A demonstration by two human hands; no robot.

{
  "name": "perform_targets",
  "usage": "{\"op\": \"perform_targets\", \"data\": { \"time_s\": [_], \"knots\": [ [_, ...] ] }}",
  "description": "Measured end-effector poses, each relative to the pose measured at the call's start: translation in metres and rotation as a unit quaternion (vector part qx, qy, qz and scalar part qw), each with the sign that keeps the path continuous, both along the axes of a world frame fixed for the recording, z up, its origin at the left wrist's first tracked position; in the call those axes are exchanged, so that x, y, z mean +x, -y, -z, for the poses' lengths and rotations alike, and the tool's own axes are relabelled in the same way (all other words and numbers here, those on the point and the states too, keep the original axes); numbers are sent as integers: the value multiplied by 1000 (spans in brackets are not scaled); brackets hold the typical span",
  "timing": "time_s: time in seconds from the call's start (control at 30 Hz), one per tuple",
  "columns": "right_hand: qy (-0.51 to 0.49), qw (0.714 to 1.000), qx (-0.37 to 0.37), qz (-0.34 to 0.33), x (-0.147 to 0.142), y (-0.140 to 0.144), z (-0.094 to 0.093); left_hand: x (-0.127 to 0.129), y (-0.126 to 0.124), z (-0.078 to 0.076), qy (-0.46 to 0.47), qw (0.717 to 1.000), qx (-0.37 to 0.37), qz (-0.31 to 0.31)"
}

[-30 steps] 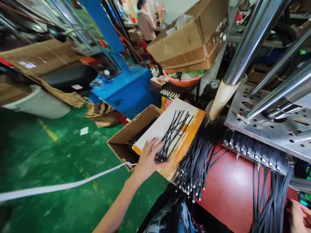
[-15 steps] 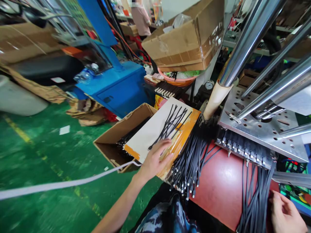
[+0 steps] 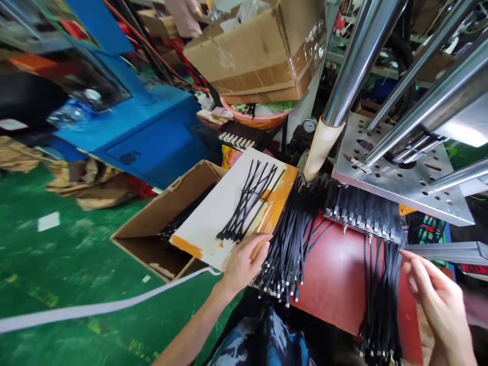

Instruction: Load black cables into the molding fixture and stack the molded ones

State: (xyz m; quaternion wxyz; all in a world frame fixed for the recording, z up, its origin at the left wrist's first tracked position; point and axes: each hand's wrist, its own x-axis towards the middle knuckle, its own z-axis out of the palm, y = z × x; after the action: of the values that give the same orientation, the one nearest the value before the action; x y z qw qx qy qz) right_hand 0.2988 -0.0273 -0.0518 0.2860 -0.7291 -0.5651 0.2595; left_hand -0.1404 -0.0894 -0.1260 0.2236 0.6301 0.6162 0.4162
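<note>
My left hand [image 3: 246, 259] is at the lower right edge of a white and orange board [image 3: 206, 223]; its fingers are curled, thumb and forefinger close together, and whatever may be between them is hidden. Several black cables [image 3: 244, 203] lie loosely crossed on the board, just beyond that hand. My right hand [image 3: 436, 290] is closed in a pinch beside the right end of a metal mould block [image 3: 366, 226], close to a hanging bunch of black cables [image 3: 383, 300]. I cannot make out what its fingertips hold. Metal connectors line the block's front edge.
A thick bundle of black cables [image 3: 292, 244] lies on the red work surface [image 3: 339, 274]. Under the board stands an open cardboard box [image 3: 152, 218]. Steel press rods [image 3: 366, 61] rise from a drilled plate [image 3: 412, 178] at right. A blue cabinet [image 3: 152, 137] stands behind; a person [image 3: 185, 18] is farther back.
My left hand's fingers have drawn together from a spread pose at the board. My right hand has moved up toward the mould block and pinched. The view has shifted to the right.
</note>
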Motion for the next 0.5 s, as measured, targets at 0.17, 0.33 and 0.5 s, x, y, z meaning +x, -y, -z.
{"op": "perform_targets", "data": {
  "time_s": [0.17, 0.33, 0.5],
  "knots": [
    [116, 961, 62, -245, -50, -71, -34, -2, 1, 7, 27, 999, -17, -20],
    [290, 919, 153, -220, -73, -153, -17, -6, -3, 12, 26, 1000, -2, -11],
    [291, 921, 195, -173, -93, -209, -16, -7, -7, 10, 18, 1000, -3, 1]
  ]
}}
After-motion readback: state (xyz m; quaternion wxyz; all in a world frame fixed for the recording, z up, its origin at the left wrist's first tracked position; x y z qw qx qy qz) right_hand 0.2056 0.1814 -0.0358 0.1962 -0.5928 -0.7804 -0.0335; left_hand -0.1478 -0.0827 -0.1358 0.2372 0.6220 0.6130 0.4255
